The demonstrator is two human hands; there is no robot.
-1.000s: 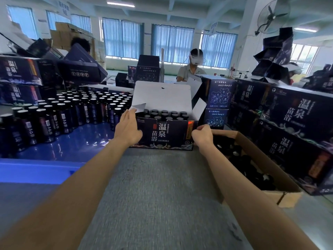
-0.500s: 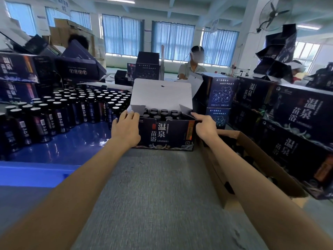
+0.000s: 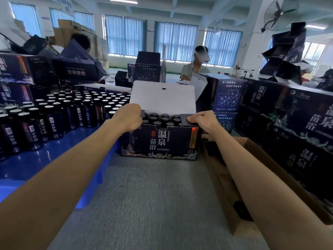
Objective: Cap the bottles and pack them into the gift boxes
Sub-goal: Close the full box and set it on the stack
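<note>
A dark gift box (image 3: 160,141) with white Chinese lettering stands on the grey table, its white-lined lid (image 3: 162,100) raised at the back. Rows of black-capped bottles (image 3: 162,119) fill it. My left hand (image 3: 128,116) is at the box's left top edge, fingers curled round the small left side flap (image 3: 143,113). My right hand (image 3: 201,121) rests bent fingers on the right side flap (image 3: 185,120), which lies flat over the bottles.
Several loose capped bottles (image 3: 59,112) stand on a blue tray (image 3: 36,165) at the left. An open brown carton (image 3: 252,177) sits at the right. Stacked dark gift boxes (image 3: 297,123) line the right and left sides. A person (image 3: 195,65) sits behind.
Both side flaps have come down inward over the bottles. My right hand moved from the box's right corner up onto the right flap, and my left hand moved inward with the left flap.
</note>
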